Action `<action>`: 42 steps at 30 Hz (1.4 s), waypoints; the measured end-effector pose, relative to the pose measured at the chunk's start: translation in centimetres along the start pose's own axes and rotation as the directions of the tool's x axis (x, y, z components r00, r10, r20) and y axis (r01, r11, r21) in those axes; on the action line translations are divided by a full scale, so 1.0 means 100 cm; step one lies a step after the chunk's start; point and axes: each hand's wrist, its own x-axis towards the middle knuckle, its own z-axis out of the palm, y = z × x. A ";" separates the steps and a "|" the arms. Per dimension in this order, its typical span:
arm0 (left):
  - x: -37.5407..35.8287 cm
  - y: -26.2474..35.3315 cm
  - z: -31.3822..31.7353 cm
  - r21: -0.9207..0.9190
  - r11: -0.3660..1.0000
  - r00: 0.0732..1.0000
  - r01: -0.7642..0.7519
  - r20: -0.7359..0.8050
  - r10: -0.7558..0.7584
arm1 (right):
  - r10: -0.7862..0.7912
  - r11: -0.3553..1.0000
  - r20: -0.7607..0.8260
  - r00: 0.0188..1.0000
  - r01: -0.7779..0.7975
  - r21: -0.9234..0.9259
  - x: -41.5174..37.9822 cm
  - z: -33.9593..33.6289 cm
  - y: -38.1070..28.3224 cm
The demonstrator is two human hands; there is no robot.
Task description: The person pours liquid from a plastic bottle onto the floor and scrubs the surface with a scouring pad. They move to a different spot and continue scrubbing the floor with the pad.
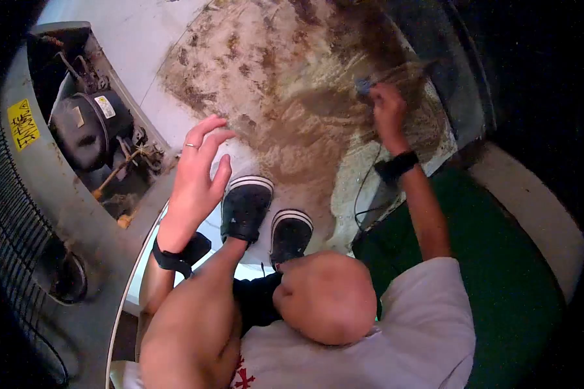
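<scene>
My right hand (389,113) is closed on a small blue scrubbing pad (364,85), its exact kind hard to make out. The pad is pressed to the dirt-caked floor (318,97), where wet brown grime spreads in smears. My left hand (201,172) is raised above my shoes with the fingers apart and nothing in it. It is nearest to the open compressor bay of an appliance, likely a refrigerator (136,214). Inside the bay a black compressor (81,129) and dusty pipes show.
A black wire grille (16,201) and a yellow warning label (23,123) are on the appliance at left. A green mat or panel (461,240) lies at right, with a thin dark cable (359,207) beside it. My dark shoes (246,204) stand on the white floor.
</scene>
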 end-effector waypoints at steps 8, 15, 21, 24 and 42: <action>0.000 0.002 -0.001 0.037 0.999 1.000 -0.017 0.002 0.017 | -0.061 0.995 0.001 0.998 0.061 -0.083 0.009 0.000 -0.056; 0.001 0.013 -0.002 0.008 0.999 0.999 -0.035 0.002 0.034 | 0.421 0.787 0.091 0.903 -0.413 0.457 0.028 0.002 0.009; -0.004 0.016 0.000 0.000 0.999 0.999 -0.032 0.022 0.032 | 0.161 0.981 0.035 0.986 -0.157 -0.111 0.020 -0.007 -0.016; -0.004 0.019 -0.001 -0.007 0.999 0.999 -0.047 0.020 0.047 | 0.406 0.912 0.019 0.914 -0.403 -0.076 0.041 -0.011 -0.024; -0.009 0.018 0.000 0.024 0.999 0.999 -0.041 -0.020 0.041 | 0.373 0.927 0.113 0.921 -0.366 -0.081 0.034 -0.011 -0.030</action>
